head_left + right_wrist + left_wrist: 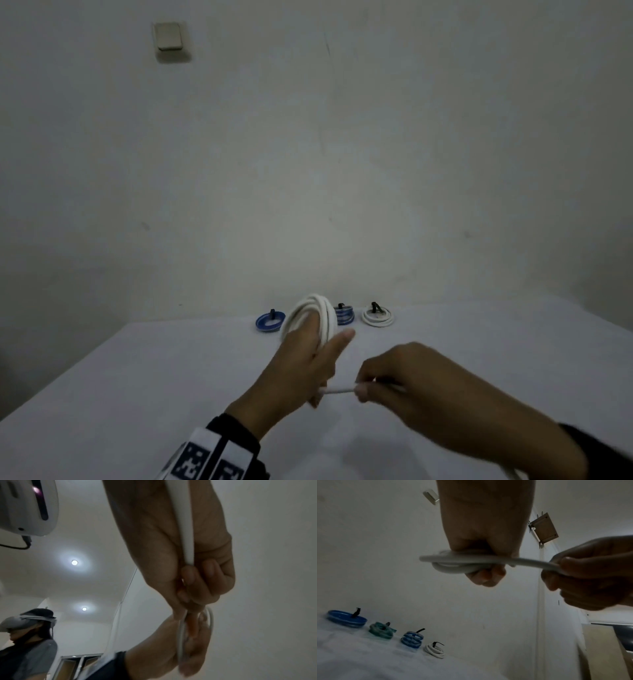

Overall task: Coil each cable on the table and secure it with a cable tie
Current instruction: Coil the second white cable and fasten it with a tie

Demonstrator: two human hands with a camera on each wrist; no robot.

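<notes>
While head view hides it, a green coil apparently sits behind white cable.

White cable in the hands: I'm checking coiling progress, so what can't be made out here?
- Head view: the left hand hides part of the white cable coil and the teal coil.
- Head view: the right hand and frame edge hide its remaining length.
- Loop count: blurred.

Left hand and right hand, both clenched

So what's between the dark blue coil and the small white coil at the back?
In the left wrist view, a green coil and a blue-and-white coil, both tied.
</notes>
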